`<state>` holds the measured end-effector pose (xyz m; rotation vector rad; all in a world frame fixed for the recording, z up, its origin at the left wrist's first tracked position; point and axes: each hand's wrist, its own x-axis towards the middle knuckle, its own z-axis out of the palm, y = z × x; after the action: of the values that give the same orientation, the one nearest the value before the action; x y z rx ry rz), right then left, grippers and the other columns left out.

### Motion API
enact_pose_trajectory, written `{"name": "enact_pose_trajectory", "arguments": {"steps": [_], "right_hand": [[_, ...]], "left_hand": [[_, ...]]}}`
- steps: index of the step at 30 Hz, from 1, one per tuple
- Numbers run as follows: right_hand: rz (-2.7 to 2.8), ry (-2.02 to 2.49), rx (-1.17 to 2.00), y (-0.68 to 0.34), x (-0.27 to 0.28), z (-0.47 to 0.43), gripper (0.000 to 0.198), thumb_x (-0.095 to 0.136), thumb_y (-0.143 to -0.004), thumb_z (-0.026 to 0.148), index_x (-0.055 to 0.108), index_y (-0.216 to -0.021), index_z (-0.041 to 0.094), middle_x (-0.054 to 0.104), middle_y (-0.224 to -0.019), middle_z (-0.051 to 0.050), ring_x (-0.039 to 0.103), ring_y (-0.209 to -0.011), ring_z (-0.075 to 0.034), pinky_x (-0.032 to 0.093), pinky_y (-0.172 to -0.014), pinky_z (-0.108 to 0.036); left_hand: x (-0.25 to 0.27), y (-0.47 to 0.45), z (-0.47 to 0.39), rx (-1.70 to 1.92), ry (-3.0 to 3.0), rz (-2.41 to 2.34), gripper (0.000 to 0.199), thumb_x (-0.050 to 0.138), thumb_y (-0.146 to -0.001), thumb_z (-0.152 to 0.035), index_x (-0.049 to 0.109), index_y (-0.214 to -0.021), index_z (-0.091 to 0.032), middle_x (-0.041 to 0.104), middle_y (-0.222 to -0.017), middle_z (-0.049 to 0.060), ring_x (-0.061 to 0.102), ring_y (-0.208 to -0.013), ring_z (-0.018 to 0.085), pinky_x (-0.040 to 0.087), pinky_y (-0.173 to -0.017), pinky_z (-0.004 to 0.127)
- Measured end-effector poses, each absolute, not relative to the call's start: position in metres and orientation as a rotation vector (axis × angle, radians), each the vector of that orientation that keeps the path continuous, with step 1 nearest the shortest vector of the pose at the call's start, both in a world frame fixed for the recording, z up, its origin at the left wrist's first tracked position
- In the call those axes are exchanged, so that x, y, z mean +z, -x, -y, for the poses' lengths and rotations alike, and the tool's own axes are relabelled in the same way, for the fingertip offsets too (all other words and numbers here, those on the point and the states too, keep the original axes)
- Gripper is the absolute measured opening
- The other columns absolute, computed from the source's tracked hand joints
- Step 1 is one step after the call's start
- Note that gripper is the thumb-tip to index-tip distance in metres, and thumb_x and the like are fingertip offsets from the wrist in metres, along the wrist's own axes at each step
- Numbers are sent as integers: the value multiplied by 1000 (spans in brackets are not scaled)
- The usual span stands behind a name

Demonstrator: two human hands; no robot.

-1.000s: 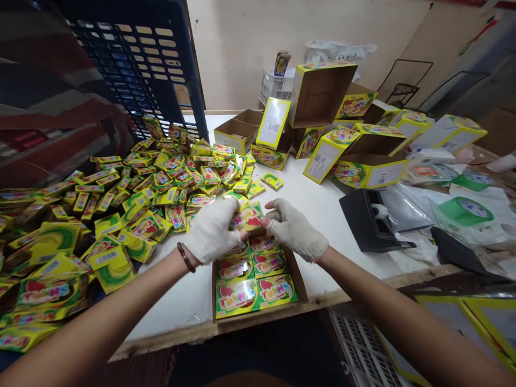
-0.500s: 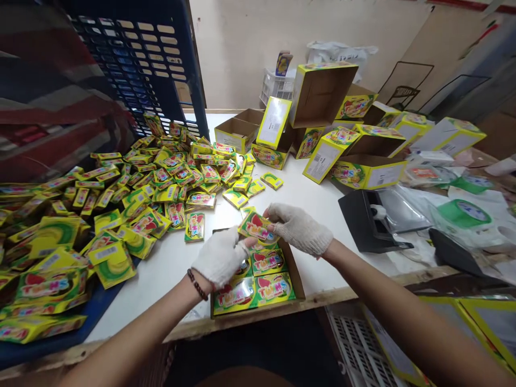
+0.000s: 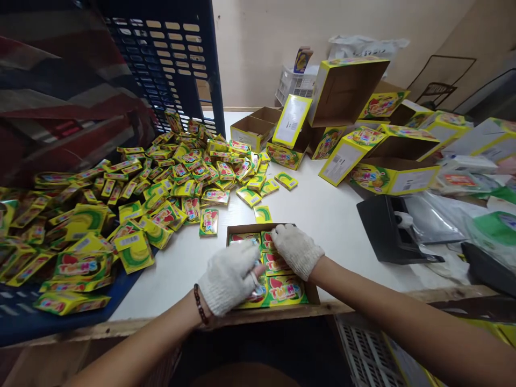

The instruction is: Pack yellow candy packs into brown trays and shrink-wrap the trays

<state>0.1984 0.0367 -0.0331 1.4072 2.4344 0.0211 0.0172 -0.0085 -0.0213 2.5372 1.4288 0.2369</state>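
An open cardboard box (image 3: 312, 293) lies at the table's front edge, holding several small yellow-green TWINS packets (image 3: 287, 289) in rows. Over its left side is my left hand (image 3: 230, 277), in a white fingerless knit glove, thumb apart from the fingers; no packet shows in it. My right hand (image 3: 297, 250), gloved likewise, rests on packets at the box's far right part, fingers bent down and their tips partly hidden. Behind the box lies a single packet (image 3: 263, 214), and another packet (image 3: 208, 222) lies to its left.
A large heap of packets (image 3: 161, 185) spreads from a blue plastic crate (image 3: 213, 70) on the left across the table (image 3: 181, 279). Empty display boxes (image 3: 342, 156) are piled at the back right. A black tape dispenser (image 3: 379, 231) and green tape (image 3: 494, 228) lie on the right.
The packet held between both hands has been lowered into the box and let go. My right hand has moved down onto the packets. The view has shifted slightly left.
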Motion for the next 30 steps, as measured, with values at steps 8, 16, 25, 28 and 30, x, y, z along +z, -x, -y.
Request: {"name": "enact_pose_trajectory", "arguments": {"steps": [8, 16, 25, 28, 30], "right_hand": [[-2407, -1439, 95, -193, -39, -30, 33, 42, -89, 5, 63, -114, 7, 60, -108, -20, 59, -95, -28, 52, -75, -38], [-2301, -1471, -370, -191, -27, -28, 25, 57, -83, 9, 67, -106, 10, 58, -115, -19, 60, -100, -27, 52, -79, -35], [-2620, -1985, -1614, -194, -1, -34, 42, 53, -87, 41, 52, -122, 16, 65, -85, -3, 59, -70, -15, 50, -64, -28], [-2524, -1959, -2006, -190, -5, -25, 48, 54, -85, 44, 47, -122, 16, 63, -82, -2, 59, -65, -14, 50, -58, -27], [-2548, -1960, -2021, -188, -8, -19, 42, 55, -83, 44, 50, -114, 17, 64, -82, -3, 60, -70, -16, 51, -61, -28]], "left_hand": [[-43, 41, -68, -26, -1851, -2328, 58, 55, -79, -56, 50, -118, -14, 62, -115, 23, 63, -104, 36, 48, -75, 40], [-53, 55, -49, 411, -1885, -2237, 44, 51, -81, -53, 54, -110, -19, 69, -100, 13, 67, -89, 30, 52, -74, 39], [-32, 23, -1, 1085, -2698, -1414, 53, 60, -82, -27, 46, -133, -18, 65, -96, 8, 63, -88, 22, 53, -77, 35], [-41, 4, 7, 1191, -2454, -1546, 54, 60, -83, -30, 45, -134, -18, 64, -107, 11, 63, -96, 23, 53, -82, 37], [-46, -6, 13, 1256, -2281, -1595, 59, 61, -83, -35, 42, -136, -18, 62, -116, 13, 62, -104, 24, 52, -89, 38]]}}
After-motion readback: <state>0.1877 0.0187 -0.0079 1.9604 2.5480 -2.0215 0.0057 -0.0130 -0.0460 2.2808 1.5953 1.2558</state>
